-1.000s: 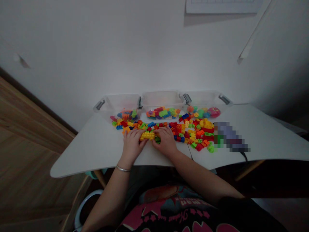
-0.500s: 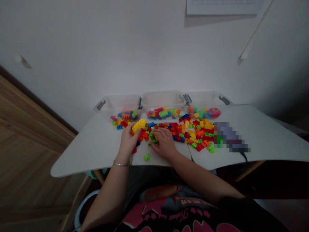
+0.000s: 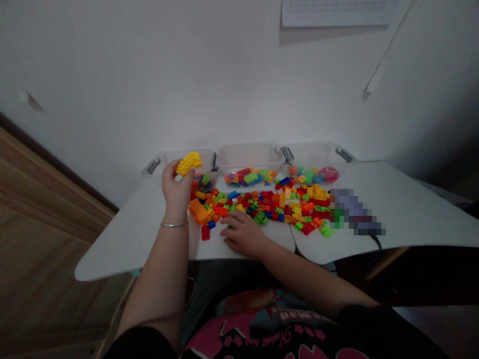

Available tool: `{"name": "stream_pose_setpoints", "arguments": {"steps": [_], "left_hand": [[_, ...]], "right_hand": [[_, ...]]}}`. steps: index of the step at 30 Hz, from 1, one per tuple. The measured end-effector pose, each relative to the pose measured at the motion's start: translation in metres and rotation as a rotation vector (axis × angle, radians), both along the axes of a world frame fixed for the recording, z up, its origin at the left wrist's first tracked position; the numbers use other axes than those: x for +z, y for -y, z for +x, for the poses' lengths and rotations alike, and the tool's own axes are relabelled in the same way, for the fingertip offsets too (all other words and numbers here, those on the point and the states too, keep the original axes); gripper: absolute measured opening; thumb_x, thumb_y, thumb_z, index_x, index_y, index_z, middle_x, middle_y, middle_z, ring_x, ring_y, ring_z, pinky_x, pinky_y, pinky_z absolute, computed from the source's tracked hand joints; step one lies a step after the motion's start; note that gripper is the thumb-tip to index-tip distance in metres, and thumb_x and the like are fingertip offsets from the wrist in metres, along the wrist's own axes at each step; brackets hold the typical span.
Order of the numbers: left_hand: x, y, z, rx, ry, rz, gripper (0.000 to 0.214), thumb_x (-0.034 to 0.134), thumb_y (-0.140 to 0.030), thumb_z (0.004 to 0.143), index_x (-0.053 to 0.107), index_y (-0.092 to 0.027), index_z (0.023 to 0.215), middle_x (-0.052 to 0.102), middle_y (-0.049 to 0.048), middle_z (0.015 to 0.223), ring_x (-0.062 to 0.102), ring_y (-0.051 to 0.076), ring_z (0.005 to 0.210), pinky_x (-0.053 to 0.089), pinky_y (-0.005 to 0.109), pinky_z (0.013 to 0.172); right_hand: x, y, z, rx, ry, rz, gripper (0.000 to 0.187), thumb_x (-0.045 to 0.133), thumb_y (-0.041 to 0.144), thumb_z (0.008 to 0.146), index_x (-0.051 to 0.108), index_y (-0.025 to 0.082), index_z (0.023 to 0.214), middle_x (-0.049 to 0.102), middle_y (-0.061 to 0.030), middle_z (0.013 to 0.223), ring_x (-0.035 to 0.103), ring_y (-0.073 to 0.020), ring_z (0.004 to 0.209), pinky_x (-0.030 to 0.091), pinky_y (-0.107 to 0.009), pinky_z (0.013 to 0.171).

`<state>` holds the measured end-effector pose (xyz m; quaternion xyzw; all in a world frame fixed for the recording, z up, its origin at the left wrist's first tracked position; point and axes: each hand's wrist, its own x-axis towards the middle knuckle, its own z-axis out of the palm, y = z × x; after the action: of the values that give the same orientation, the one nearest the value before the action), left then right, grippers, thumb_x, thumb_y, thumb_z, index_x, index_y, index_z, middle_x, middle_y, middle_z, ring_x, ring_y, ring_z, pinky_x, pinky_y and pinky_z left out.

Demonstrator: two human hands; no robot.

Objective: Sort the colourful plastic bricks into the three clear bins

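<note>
My left hand (image 3: 175, 187) is closed around a studded yellow block (image 3: 189, 163), perhaps several bricks joined, lifted over the left clear plastic box (image 3: 164, 158). A metal bangle circles that wrist. Loose coloured bricks (image 3: 267, 198) lie in a spread heap across the white table. At the heap's near edge, low over the tabletop, is my right hand (image 3: 245, 234), palm down with its fingers apart. A bit of green shows beneath those fingers, and its shape is hidden. A large orange brick (image 3: 199, 211) and a red brick (image 3: 205, 233) lie between the hands.
A middle clear box (image 3: 250, 152) and a right clear box (image 3: 318, 152) stand against the wall, both holding coloured pieces. A blurred-out object (image 3: 354, 209) with a dark cable lies right of the heap. A seam crosses the white table (image 3: 411, 209).
My left hand has risen up and left from the heap with the yellow block, uncovering the orange brick. My right hand has shifted slightly left and nearer, and its fingers have spread.
</note>
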<state>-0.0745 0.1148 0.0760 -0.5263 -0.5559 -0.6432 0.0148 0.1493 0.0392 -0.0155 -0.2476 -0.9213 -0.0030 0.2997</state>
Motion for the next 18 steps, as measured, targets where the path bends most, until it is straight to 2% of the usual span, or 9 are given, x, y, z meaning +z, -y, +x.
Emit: {"name": "stream_pose_setpoints", "arguments": {"steps": [5, 10, 12, 15, 18], "left_hand": [[0.025, -0.033, -0.029, 0.091, -0.133, -0.114, 0.04, 0.069, -0.028, 0.074, 0.065, -0.019, 0.112, 0.067, 0.0056, 0.113, 0.062, 0.021, 0.105, 0.05, 0.033, 0.095], [0.028, -0.052, -0.041, 0.122, -0.168, -0.361, 0.044, 0.067, -0.028, 0.075, 0.063, -0.018, 0.118, 0.069, 0.0081, 0.115, 0.065, 0.021, 0.101, 0.05, 0.034, 0.093], [0.027, -0.052, -0.037, 0.205, -0.238, -0.473, 0.05, 0.067, -0.031, 0.077, 0.06, -0.019, 0.124, 0.068, 0.0097, 0.117, 0.064, 0.025, 0.108, 0.046, 0.043, 0.1], [0.026, -0.051, -0.029, 0.318, -0.361, -0.63, 0.055, 0.067, -0.039, 0.079, 0.057, -0.022, 0.13, 0.07, 0.0115, 0.116, 0.062, 0.032, 0.115, 0.029, 0.059, 0.11], [0.028, -0.054, -0.028, 0.346, -0.436, -0.772, 0.049, 0.063, -0.046, 0.08, 0.064, -0.022, 0.122, 0.073, 0.0141, 0.111, 0.062, 0.035, 0.113, 0.023, 0.062, 0.11]], "right_hand": [[-0.002, -0.004, 0.0, -0.085, -0.057, -0.043, 0.011, 0.069, 0.02, 0.081, 0.072, 0.025, 0.091, 0.069, -0.0035, 0.119, 0.051, -0.0267, 0.123, 0.038, -0.048, 0.11], [0.0, -0.004, 0.0, -0.138, -0.069, -0.044, 0.013, 0.067, 0.019, 0.082, 0.072, 0.024, 0.093, 0.069, -0.0042, 0.118, 0.053, -0.0253, 0.12, 0.037, -0.048, 0.11], [0.001, -0.004, 0.0, -0.21, -0.083, -0.065, 0.016, 0.068, 0.019, 0.082, 0.072, 0.023, 0.097, 0.069, -0.0059, 0.118, 0.053, -0.0263, 0.119, 0.04, -0.047, 0.108], [0.003, -0.004, 0.002, -0.288, -0.106, -0.111, 0.023, 0.068, 0.019, 0.081, 0.071, 0.023, 0.104, 0.069, -0.007, 0.117, 0.052, -0.0276, 0.12, 0.041, -0.047, 0.106], [0.005, -0.005, 0.003, -0.284, -0.113, -0.139, 0.024, 0.068, 0.019, 0.081, 0.071, 0.024, 0.104, 0.069, -0.0057, 0.117, 0.052, -0.0274, 0.121, 0.041, -0.047, 0.106]]}}
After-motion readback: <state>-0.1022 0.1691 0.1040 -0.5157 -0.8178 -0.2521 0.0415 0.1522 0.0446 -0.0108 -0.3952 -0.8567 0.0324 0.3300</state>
